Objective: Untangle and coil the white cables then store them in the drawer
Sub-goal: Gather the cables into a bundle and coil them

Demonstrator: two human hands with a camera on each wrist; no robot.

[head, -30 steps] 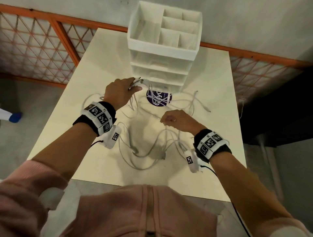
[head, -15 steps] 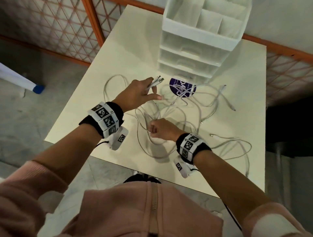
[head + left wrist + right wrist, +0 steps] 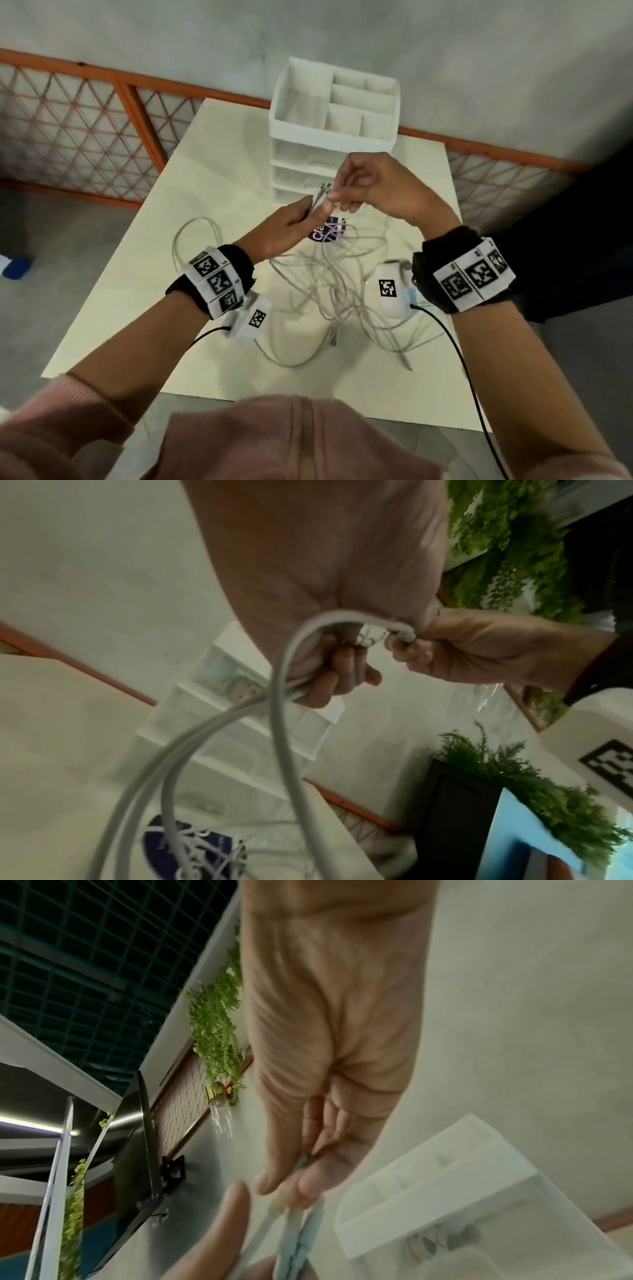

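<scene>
Both hands meet above the pale rectangular surface [image 3: 144, 274]: left hand [image 3: 284, 233] has its fingers curled around a bundle of white cable ends [image 3: 320, 197], and right hand [image 3: 373, 188] pinches the same plug tips between thumb and fingers. From that grip the thin white cables [image 3: 329, 284] hang down into a loose tangle spread over the surface, partly covering a round purple sticker [image 3: 325, 231]. Just behind the hands stands a white plastic drawer organiser [image 3: 308, 161], its drawers closed, with open top compartments
</scene>
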